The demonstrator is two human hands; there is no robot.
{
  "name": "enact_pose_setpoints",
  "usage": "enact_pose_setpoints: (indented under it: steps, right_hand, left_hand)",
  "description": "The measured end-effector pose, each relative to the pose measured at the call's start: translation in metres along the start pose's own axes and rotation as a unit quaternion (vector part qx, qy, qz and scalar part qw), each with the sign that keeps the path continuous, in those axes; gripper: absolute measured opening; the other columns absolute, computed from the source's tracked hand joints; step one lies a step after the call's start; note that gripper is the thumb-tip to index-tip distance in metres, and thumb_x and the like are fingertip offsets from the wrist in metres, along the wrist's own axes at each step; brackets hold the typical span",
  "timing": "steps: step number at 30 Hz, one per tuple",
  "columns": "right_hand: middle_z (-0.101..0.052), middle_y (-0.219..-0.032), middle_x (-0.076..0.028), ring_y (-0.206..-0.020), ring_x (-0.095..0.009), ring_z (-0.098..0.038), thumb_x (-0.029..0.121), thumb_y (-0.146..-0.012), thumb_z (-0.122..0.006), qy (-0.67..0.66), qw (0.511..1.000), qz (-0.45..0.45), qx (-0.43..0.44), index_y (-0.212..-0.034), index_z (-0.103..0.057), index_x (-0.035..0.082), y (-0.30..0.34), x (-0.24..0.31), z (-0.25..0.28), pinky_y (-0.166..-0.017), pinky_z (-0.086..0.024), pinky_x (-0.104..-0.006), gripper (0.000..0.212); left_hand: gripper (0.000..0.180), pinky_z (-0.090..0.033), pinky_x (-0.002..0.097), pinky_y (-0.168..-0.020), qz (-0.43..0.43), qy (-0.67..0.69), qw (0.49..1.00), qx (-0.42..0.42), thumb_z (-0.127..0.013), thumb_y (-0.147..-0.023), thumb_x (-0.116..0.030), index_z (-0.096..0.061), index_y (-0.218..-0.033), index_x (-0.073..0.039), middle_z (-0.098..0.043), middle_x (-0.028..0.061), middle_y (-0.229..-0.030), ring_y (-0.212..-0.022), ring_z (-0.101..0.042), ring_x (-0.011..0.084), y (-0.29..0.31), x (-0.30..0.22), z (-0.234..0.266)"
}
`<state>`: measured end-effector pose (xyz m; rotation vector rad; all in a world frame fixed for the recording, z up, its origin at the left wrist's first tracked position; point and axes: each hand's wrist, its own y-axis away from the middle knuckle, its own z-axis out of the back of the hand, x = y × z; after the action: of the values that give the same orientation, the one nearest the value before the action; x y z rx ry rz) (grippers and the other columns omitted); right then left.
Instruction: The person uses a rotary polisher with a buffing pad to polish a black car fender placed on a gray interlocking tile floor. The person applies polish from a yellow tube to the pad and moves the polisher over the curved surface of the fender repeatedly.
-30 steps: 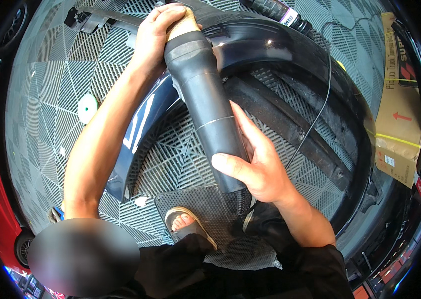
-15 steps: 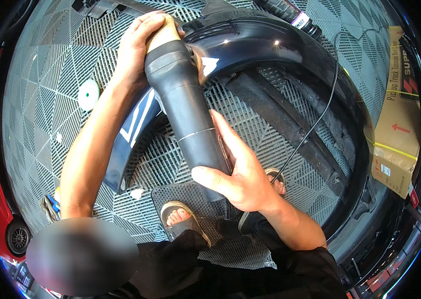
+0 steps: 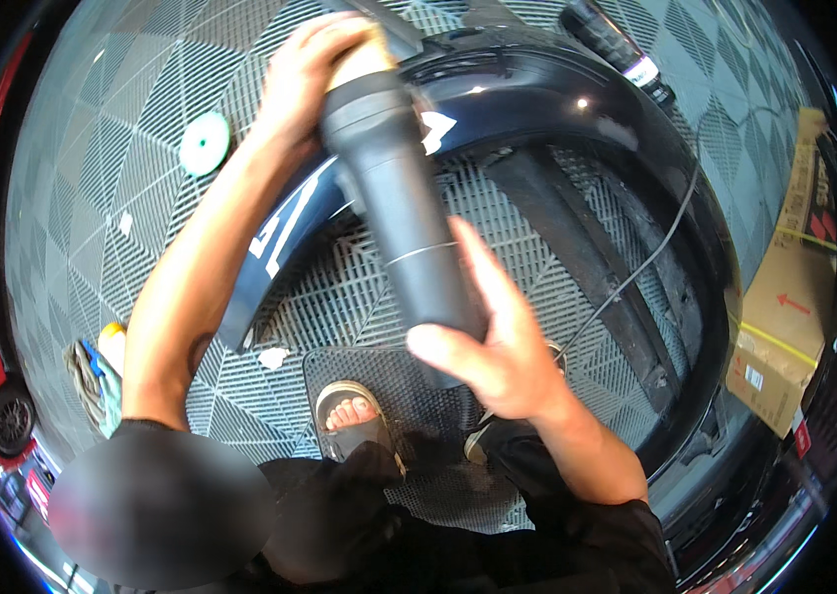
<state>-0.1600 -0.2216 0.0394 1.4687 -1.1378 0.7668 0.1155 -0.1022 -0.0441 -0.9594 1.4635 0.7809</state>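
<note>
Head view: my left hand (image 3: 305, 84) clasps the black power tool (image 3: 399, 198) by its tan end (image 3: 367, 57), my right hand (image 3: 498, 356) its barrel (image 3: 430, 282); finished share of the glossy panel (image 3: 532, 104), unclear.

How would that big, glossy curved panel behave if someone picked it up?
The curved panel would probably feel slippery, given its shiny reflections. It likely holds its arch, though its slim left end might flex. Wide and open in the middle, it may swing if lifted by one end.
</note>
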Motion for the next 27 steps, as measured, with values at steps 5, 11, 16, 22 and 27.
enact_pose_setpoints:
  steps: [5,11,16,22,27]
  right_hand:
    - [-0.055,-0.137,-0.012,-0.121,-0.017,-0.054,0.023,-0.088,-0.08,-0.025,0.998,-0.015,-0.048,-0.157,-0.029,-0.008,0.008,0.015,0.02,-0.108,-0.042,-0.0321,0.091]
    - [-0.058,-0.126,-0.013,-0.108,-0.018,-0.06,0.031,-0.084,-0.08,0.052,0.993,-0.049,-0.091,-0.156,-0.031,-0.005,0.018,0.014,0.034,-0.094,-0.049,-0.0322,0.094]
    - [-0.053,-0.139,-0.013,-0.124,-0.019,-0.054,0.026,-0.085,-0.081,0.019,0.997,-0.036,-0.071,-0.159,-0.027,-0.008,0.022,0.005,0.026,-0.11,-0.04,-0.0346,0.098]
    - [-0.051,-0.14,-0.015,-0.124,-0.02,-0.053,0.019,-0.087,-0.081,0.02,1.0,-0.002,-0.022,-0.159,-0.024,-0.008,0.021,-0.008,0.008,-0.109,-0.042,-0.035,0.096]
    - [-0.05,-0.144,-0.016,-0.126,-0.021,-0.053,0.015,-0.087,-0.08,0.006,1.0,0.007,-0.007,-0.16,-0.02,-0.008,0.024,-0.014,-0.006,-0.109,-0.042,-0.0353,0.097]
  left_hand:
    - [0.021,-0.052,0.0422,-0.095,-0.102,-0.071,0.992,0.019,-0.061,-0.097,-0.019,-0.071,-0.104,-0.002,-0.07,0.0133,-0.1,-0.099,-0.067,0.0276,-0.023,0.017,-0.053]
    - [0.025,-0.049,0.0452,-0.097,-0.372,-0.297,0.877,0.057,-0.055,-0.097,-0.02,-0.074,-0.105,-0.005,-0.072,0.0171,-0.102,-0.102,-0.065,0.0373,-0.044,0.023,-0.092]
    - [0.027,-0.049,0.044,-0.098,-0.238,-0.23,0.941,0.071,-0.054,-0.101,-0.021,-0.072,-0.108,-0.001,-0.07,0.0192,-0.109,-0.107,-0.064,0.0361,-0.026,0.019,-0.077]
    - [0.024,-0.051,0.0384,-0.092,-0.032,-0.079,0.996,0.023,-0.057,-0.101,-0.02,-0.071,-0.103,0.0,-0.068,0.0146,-0.105,-0.103,-0.063,0.0249,0.009,-0.003,-0.049]
    - [0.023,-0.051,0.0352,-0.089,-0.071,-0.141,0.987,0.011,-0.062,-0.1,-0.02,-0.071,-0.105,0.0,-0.068,0.0112,-0.104,-0.099,-0.063,0.0213,0.031,-0.013,-0.025]
